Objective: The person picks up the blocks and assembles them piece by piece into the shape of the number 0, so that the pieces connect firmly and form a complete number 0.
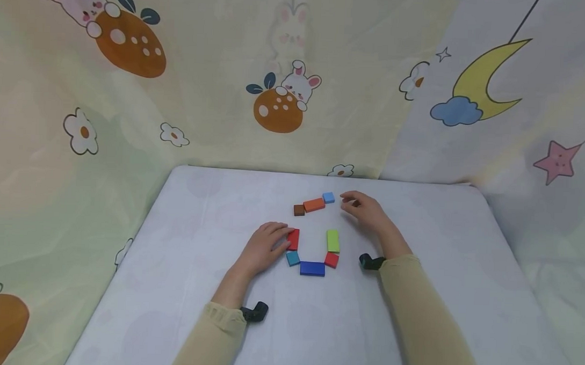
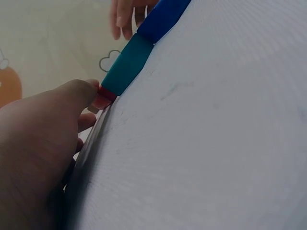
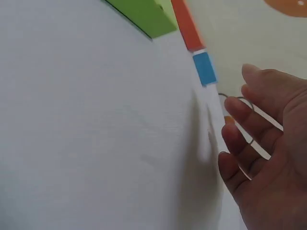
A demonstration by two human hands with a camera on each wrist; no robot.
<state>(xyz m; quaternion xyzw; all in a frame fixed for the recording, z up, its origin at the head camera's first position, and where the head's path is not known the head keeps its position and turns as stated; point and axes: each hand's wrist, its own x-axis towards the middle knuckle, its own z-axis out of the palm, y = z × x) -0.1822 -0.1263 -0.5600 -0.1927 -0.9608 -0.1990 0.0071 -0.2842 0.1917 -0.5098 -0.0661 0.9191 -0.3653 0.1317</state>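
My left hand (image 1: 261, 249) touches the left side of a long red block (image 1: 293, 239), its fingers fairly straight. In the left wrist view the thumb meets that block's end beside a teal block (image 2: 127, 64). A dark blue block (image 1: 312, 268), a small red block (image 1: 331, 259) and a lime green block (image 1: 333, 241) continue the U-shaped row. Behind it lies a slanted row: a brown block (image 1: 298, 210), an orange block (image 1: 314, 205) and a light blue block (image 1: 328, 197). My right hand (image 1: 365, 211) hovers just right of the light blue block, fingers loosely bent, holding nothing.
All the blocks lie on a white-covered table (image 1: 172, 302). Patterned cloth (image 1: 214, 56) with bunnies, flowers and a moon hangs behind and at the sides. A black wrist camera (image 1: 255, 312) sits at the left cuff and another black camera (image 1: 371, 262) at the right.
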